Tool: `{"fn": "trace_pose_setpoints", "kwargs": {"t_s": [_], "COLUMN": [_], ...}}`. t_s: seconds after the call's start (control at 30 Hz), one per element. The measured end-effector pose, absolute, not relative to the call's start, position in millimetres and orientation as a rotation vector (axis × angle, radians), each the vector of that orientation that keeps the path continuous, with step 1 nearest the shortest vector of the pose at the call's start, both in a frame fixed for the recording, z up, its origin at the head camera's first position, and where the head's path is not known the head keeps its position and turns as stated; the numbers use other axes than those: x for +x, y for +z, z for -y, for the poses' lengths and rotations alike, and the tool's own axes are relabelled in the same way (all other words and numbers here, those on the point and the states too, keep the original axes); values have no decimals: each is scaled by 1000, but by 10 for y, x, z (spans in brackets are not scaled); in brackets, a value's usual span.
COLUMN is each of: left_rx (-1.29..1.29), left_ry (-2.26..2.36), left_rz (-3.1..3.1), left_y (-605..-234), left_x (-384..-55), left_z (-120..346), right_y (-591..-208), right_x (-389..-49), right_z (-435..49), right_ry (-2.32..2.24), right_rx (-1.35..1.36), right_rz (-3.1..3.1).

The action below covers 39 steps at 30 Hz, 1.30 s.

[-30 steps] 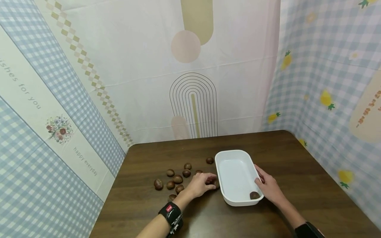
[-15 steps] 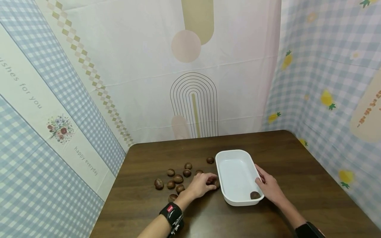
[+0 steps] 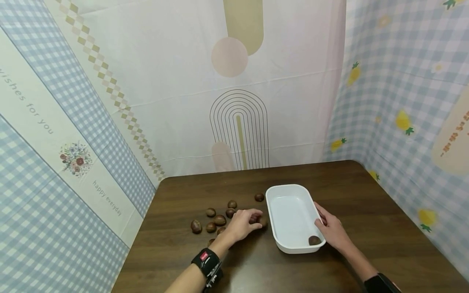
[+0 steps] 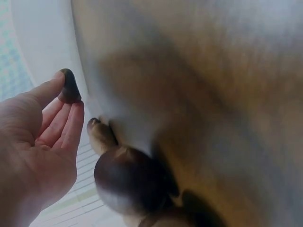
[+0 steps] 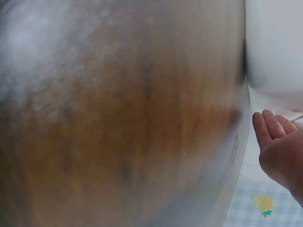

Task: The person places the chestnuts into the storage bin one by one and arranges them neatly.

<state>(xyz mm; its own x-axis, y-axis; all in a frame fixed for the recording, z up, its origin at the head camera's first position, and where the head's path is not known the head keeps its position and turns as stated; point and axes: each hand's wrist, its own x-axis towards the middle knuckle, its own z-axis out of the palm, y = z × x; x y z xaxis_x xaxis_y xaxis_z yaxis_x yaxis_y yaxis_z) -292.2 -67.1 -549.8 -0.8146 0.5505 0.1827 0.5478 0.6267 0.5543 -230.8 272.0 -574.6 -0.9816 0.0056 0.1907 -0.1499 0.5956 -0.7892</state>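
Observation:
Between the thumb and fingers of my left hand [image 3: 243,224] is a chestnut [image 4: 70,87], pinched, as the left wrist view shows. In the head view this hand is low over the table, just left of a white rectangular tray [image 3: 291,215]. A single chestnut [image 3: 314,240] lies inside the tray at its near right corner. My right hand [image 3: 331,231] grips the tray's right side, thumb over the rim and fingers along the outer wall. In the right wrist view, the fingers of the right hand [image 5: 279,146] show beside the white wall.
Several loose chestnuts [image 3: 220,220] are scattered on the brown wooden table [image 3: 176,260], left of and partly behind my left forearm. Another chestnut [image 3: 259,197] sits by the tray's far left corner. Patterned cloths [image 3: 176,101] hang behind the table and at both sides.
My left hand has shifted slightly left, away from the tray, and now covers a chestnut that showed beyond it. The right hand and tray stay where they were.

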Motion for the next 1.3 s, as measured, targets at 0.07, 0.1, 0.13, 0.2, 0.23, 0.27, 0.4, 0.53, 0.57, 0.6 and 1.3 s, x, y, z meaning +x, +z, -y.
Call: {"fn": "trace_pose_setpoints", "kwargs": {"t_s": [0.07,0.1,0.13,0.2,0.23,0.27,0.4,0.53,0.57,0.6,1.3], "left_rx": [931,919,914,906,907,911,906,873,874,877,1038], "left_ry": [963,959,955,953,951,949,991,1049,1060,1070,945], "left_rz": [-2838,-2842,-2846,-2859,-2867,-2878,-2894,-2901,-2905,-2908,-2868], "left_y": [-5462,-5444,-5426,-5393,-5377,-5363,-5287,-5199,-5176,-5153,-5085], "left_x": [-2943,-2957,-2970,-2997,-3008,-3017,-3033,-3042,-3045,-3048,-2970], "left_z": [683,689,696,708,712,715,697,630,605,576,-202], "right_y": [-5745,-5743,-5741,-5739,-5738,-5739,-5745,-5745,-5744,-5744,-5736], "right_x": [-2305,-2302,-2299,-2294,-2291,-2290,-2291,-2287,-2286,-2285,-2299], "right_z": [-2726,-2728,-2729,-2731,-2732,-2734,-2744,-2748,-2748,-2748,-2706], "right_ry": [1343,1347,1350,1353,1357,1358,1357,1355,1356,1358,1363], "right_rx": [126,124,123,122,122,122,128,135,137,137,117], "right_rz": [2642,2642,2642,2644,2642,2642,2632,2623,2620,2618,2626]}}
